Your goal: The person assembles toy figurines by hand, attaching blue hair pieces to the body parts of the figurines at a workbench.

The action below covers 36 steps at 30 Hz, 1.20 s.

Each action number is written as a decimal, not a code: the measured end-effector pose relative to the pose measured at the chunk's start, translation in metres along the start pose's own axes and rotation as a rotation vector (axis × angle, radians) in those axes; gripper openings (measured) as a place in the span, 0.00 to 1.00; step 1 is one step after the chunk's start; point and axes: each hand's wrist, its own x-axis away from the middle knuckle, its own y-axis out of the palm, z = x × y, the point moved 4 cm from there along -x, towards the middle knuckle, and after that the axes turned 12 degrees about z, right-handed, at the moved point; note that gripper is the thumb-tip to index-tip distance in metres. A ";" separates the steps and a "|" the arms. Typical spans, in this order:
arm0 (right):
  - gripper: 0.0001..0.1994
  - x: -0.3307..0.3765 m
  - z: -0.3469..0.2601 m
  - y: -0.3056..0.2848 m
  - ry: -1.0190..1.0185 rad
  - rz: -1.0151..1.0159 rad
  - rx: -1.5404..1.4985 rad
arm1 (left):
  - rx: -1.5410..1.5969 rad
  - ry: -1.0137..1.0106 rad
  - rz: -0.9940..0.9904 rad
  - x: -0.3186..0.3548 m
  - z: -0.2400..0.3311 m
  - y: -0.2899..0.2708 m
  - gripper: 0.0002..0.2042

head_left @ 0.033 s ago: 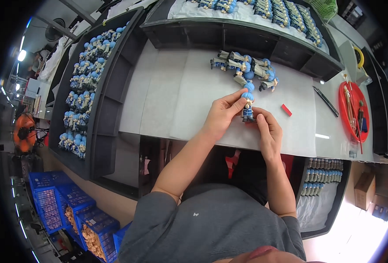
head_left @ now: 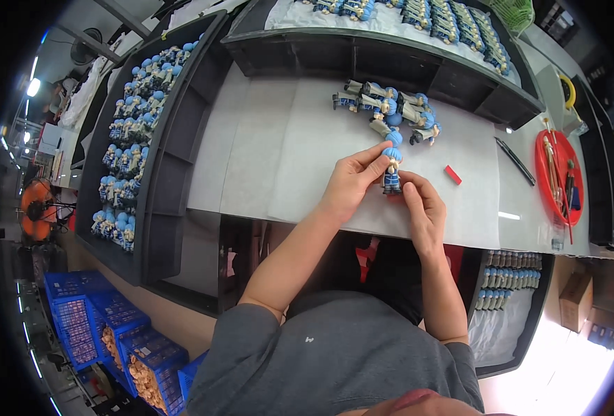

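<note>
A small figurine (head_left: 391, 176) with light blue hair and a blue-and-white outfit stands upright between my hands, over the near part of the white-covered table. My left hand (head_left: 354, 182) is closed on its head and upper side, thumb in front. My right hand (head_left: 426, 209) curls around its lower right side near the dark feet, with some fingers hidden behind it. A bit of red shows just below the feet; what it belongs to is unclear. Just beyond lies a loose heap of similar figurines (head_left: 388, 104), one blue head almost touching the held one.
A red strip (head_left: 453, 175) lies right of my hands, with a black pen (head_left: 515, 161) farther right. A red oval tray (head_left: 548, 182) holds brushes. Black trays of figurines stand at the back (head_left: 418, 69) and left (head_left: 165, 149); another (head_left: 529, 340) sits lower right. Blue crates (head_left: 78, 329) stand lower left.
The held figurine has turned slightly, and my right thumb has shifted a little. My left hand keeps its hold, and the heap lies as before.
</note>
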 end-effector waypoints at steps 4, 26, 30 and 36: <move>0.13 0.000 0.001 0.001 -0.017 -0.016 0.025 | 0.115 -0.068 -0.014 0.000 0.000 -0.003 0.15; 0.13 0.002 0.001 -0.002 -0.043 0.038 0.004 | 0.168 -0.079 0.028 0.001 0.002 -0.002 0.15; 0.16 0.002 0.004 -0.003 -0.059 0.058 -0.085 | 0.043 0.006 0.035 0.003 0.002 -0.001 0.16; 0.27 0.002 0.010 -0.005 -0.092 0.041 -0.067 | 0.063 0.045 0.026 0.002 0.000 -0.006 0.15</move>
